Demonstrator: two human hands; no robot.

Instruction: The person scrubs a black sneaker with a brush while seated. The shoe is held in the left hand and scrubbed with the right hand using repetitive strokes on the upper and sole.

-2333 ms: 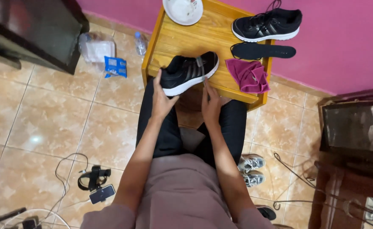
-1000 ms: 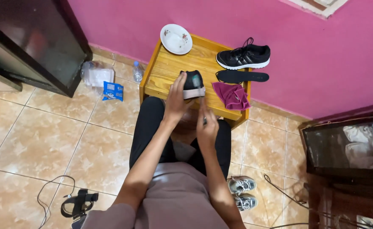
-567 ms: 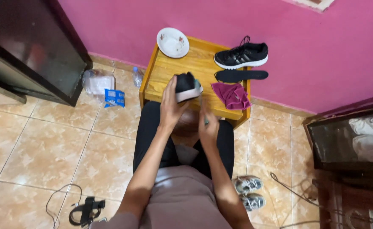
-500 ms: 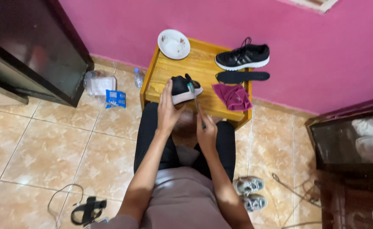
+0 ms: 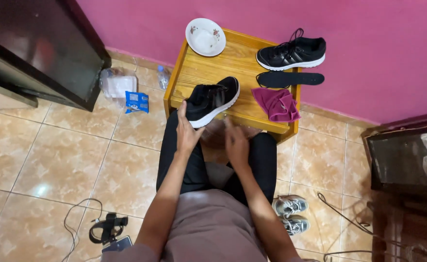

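Note:
My left hand [image 5: 187, 130] grips the near end of a black sneaker with a white sole [image 5: 212, 99]. The sneaker rests slantwise on the front edge of a small wooden table [image 5: 233, 60]. My right hand [image 5: 235, 143] hovers just below the sneaker over my lap, fingers stretched toward its sole, holding nothing that I can see. Something clear and roundish lies between my knees under that hand. The matching sneaker [image 5: 291, 52] stands at the table's back right, with a black insole [image 5: 290, 78] in front of it and a magenta cloth [image 5: 277, 104] nearer to me.
A white plate [image 5: 205, 37] sits at the table's back left. A dark cabinet [image 5: 34, 48] stands to the left, with a plastic bottle [image 5: 162, 76], clear bag [image 5: 116, 83] and blue packet [image 5: 137, 102] beside it. Grey shoes [image 5: 291, 213] and cables [image 5: 107, 227] lie on the tiles.
The sneaker, lifted and turned on end in my left hand a second ago, has come back down flat onto the table's front edge. My right hand stays low under it.

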